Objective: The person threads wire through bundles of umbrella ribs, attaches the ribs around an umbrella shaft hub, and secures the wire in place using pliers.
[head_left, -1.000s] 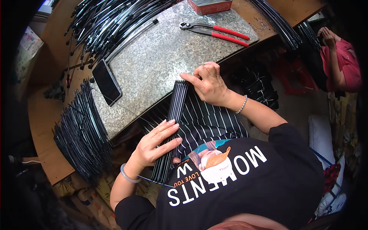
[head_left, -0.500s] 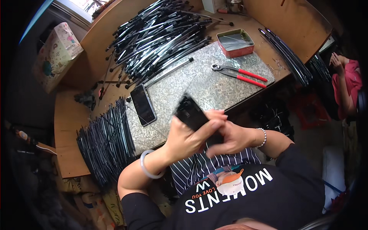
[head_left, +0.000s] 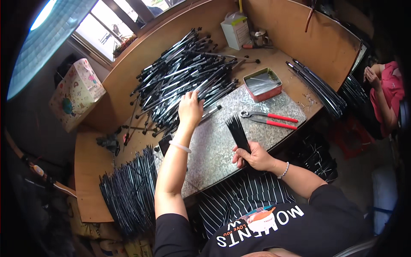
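Observation:
My left hand (head_left: 190, 109) reaches onto the large pile of black rods with dark end fittings (head_left: 171, 83). Its fingers are slightly apart over the near edge of the pile, and I see nothing held in them. Close to the bench's front edge, my right hand (head_left: 255, 156) is closed around a bundle of thin black strips, which look like cable ties (head_left: 238, 133). Their tips fan out upward, while the lower ends are hidden by my hand. Red-handled pincers (head_left: 272, 120) lie on the speckled board (head_left: 214, 150), beyond the bundle.
A phone (head_left: 165, 143) is mostly hidden by my left forearm. Many black rods (head_left: 130, 188) lie at the left; another bundle (head_left: 317, 88) rests at the right. A red tin (head_left: 269, 92) of thin clear pieces stands behind the pincers. Another person (head_left: 385, 96) sits at far right.
My hands have separated. The left went up and away to the rod pile; the right keeps the black bundle, now upright near the board's edge. The view has also shifted.

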A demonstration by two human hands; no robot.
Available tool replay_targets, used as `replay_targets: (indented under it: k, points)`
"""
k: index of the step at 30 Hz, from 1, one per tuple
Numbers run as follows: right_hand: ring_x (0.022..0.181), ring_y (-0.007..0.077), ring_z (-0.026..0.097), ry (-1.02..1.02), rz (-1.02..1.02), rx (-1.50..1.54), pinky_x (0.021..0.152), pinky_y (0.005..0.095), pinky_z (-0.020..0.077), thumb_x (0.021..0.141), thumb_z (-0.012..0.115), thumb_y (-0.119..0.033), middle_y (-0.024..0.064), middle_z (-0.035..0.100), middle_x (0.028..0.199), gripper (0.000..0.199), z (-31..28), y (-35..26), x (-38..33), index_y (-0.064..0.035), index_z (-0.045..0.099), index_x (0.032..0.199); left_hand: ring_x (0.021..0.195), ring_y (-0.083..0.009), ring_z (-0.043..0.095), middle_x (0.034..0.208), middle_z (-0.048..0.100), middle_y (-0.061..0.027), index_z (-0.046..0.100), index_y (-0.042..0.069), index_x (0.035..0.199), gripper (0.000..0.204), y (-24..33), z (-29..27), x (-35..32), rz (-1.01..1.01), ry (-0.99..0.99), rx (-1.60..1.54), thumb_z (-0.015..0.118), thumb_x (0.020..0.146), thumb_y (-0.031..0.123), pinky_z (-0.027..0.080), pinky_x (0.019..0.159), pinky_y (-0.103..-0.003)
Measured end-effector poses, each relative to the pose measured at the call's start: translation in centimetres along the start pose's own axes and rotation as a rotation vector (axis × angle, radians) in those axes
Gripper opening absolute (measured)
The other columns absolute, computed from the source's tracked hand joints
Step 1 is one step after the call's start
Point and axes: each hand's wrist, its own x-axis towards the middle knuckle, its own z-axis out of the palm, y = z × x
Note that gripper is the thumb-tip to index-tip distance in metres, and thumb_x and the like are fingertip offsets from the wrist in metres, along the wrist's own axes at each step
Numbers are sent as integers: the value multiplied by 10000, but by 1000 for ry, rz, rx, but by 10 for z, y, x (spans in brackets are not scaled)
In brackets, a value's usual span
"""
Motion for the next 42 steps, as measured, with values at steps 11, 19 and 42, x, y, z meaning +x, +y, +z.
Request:
replay_targets:
  k: [11, 19, 42]
  points:
    - [617, 68, 579, -18, 37, -15, 557, 203, 491, 931, 485, -246, 61, 609, 784, 263, -1, -2, -1, -1, 478, 1025, 867, -281, 553, 896, 596, -96, 608, 64, 976, 256, -8, 19, 12, -20, -26, 65, 631, 773, 218, 459, 759, -371]
    - [627, 72, 581, -23, 37, -41, 573, 210, 500, 936, 473, -232, 63, 611, 791, 258, -1, -3, 0, 2, 478, 1043, 902, -278, 562, 949, 610, -93, 612, 73, 968, 215, -19, 3, 19, -11, -13, 22, 620, 799, 205, 461, 787, -357]
    - [659, 106, 609, 7, 5, -225, 602, 240, 528, 931, 472, -139, 91, 626, 812, 195, 4, -8, -2, 26, 488, 1034, 946, -206, 527, 921, 569, -44, 649, 109, 812, 162, -30, 53, 185, 330, -76, 590, 494, 804, 156, 433, 747, -327]
